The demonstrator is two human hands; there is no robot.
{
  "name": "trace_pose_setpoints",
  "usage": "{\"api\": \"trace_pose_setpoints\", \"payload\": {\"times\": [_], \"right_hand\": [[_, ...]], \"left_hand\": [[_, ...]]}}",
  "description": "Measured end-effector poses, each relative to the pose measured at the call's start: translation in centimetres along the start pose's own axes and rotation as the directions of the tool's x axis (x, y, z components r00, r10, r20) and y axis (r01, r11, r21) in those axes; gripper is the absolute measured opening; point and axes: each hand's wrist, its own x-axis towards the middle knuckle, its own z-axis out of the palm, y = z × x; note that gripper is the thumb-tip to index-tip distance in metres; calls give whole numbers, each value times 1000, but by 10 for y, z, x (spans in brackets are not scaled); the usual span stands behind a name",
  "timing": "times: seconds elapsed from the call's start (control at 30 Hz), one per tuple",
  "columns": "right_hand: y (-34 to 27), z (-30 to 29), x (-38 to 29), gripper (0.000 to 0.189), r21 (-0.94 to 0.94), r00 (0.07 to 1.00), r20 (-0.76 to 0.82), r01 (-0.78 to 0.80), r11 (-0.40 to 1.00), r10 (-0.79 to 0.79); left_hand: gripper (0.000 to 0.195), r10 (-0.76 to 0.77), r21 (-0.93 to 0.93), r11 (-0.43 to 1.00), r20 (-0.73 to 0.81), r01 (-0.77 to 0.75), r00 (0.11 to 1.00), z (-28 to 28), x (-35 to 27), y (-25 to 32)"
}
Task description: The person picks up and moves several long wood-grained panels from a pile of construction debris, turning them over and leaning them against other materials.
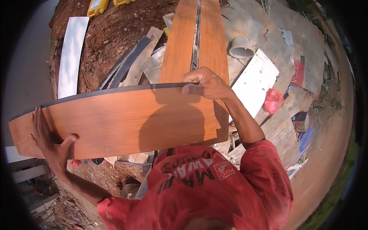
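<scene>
Across my front I have a long orange wood-grain board (115,123), its far edge lined with a dark strip (120,89). My right hand (211,83) grips that edge near the board's right end, thumb on the face and fingers curled over the far side. Toward the left end, my left hand (53,143) lies over the face with fingers spread; their tips reach the dark edge and the thumb touches the face. Beneath the right end, two matching wood-grain panels (179,43) run away from me, split by a narrow gap (196,37).
A white panel (73,57) lies on red soil (115,28) near a yellow jerrycan (97,8). Dark strips (130,61) rest left of the panels. To the right are a grey bucket-like cylinder (241,47), a spotted white board (256,77), a red plastic bag (273,100) and scattered sheets.
</scene>
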Motion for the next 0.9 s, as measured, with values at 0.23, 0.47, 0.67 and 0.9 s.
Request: {"api": "trace_pose_setpoints", "payload": {"times": [0.23, 0.47, 0.67, 0.9], "right_hand": [[5, -27, -23, 48, -179, 984, 173, -4, 984, 35], [32, -69, -25, 37, 117, 800, -582, -94, 989, 145], [139, -64, -121, 65, 51, 488, -802, -519, 853, 345], [151, 49, -159, 78, 463, 486, -639, -377, 802, 596]], "left_hand": [[84, -127, -284, 916, 465, 283, 876, 67, -54, -17], [60, -271, -586, 502, 591, 636, 759, 159, -144, 14], [49, -405, -420, 132, 804, 898, 436, 200, -161, 46], [68, -245, -200, 6, 950, 980, 196, 234, -167, 83]]}}
